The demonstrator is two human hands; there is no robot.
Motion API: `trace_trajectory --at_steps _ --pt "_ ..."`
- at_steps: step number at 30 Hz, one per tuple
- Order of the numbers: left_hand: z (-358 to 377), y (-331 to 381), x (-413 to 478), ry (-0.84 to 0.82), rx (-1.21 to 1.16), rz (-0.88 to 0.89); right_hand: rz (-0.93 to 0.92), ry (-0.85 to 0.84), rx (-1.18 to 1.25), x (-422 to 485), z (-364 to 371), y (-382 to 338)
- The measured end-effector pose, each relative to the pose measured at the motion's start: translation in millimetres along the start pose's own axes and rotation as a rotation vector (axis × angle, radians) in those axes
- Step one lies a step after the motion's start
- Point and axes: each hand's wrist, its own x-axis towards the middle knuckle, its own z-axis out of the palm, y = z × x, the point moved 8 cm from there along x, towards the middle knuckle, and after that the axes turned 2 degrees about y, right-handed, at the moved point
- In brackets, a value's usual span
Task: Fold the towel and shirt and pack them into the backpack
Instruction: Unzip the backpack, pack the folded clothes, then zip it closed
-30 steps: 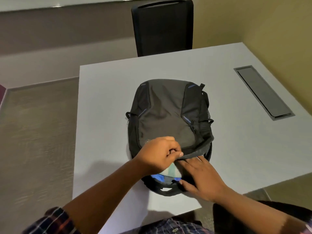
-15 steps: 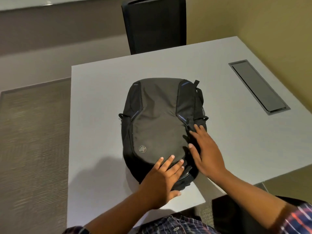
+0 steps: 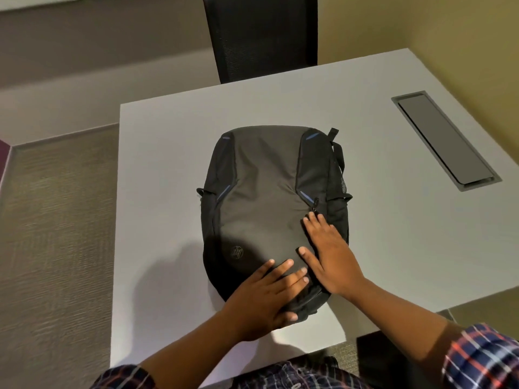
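Observation:
A dark grey and black backpack (image 3: 269,197) lies flat on the white table (image 3: 168,164), its front panel facing up and its top end toward me. My left hand (image 3: 264,299) rests flat on the near end of the backpack with fingers straight. My right hand (image 3: 328,254) lies flat on the right side of the front panel, fingertips just below a zipper pull (image 3: 315,204). Neither the towel nor the shirt is visible; the bag looks closed.
A black chair (image 3: 261,37) stands behind the table's far edge. A grey cable hatch (image 3: 443,141) is set into the table at the right. Carpet floor lies to the left, and a yellow wall rises at the right.
One second ago my left hand pinched the bag's open top edge with light fabric showing inside. Now the opening is shut and both hands lie flat on the backpack.

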Motion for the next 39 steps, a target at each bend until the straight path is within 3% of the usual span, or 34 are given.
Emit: trace_trajectory --at_steps 5,8,17,27,31,35,39 --pt "-20.8 -19.6 46.3 0.092 -0.065 -0.051 0.288 0.194 0.285 1.4 -29.2 64.7" --pt "-24.8 -34.6 88.1 0.129 -0.053 -0.12 0.398 0.201 0.323 8.9 -39.8 94.0" --pt "-0.9 -49.8 174.7 0.127 -0.059 -0.224 0.347 0.102 0.356 46.9 -36.5 123.2" --pt "21.9 -57.3 198.3 -0.037 -0.011 -0.29 0.482 0.07 0.376 59.8 -27.5 148.7" --pt "23.9 -60.5 200.2 -0.091 -0.014 -0.311 0.573 0.153 0.387 57.4 -33.7 158.5" --pt "27.1 -60.6 201.1 -0.146 -0.005 -0.322 0.513 0.134 0.26 54.0 -39.7 154.7" --pt "33.1 -63.8 204.1 -0.209 -0.021 -0.353 0.388 0.063 -0.068 50.9 -43.4 137.7"
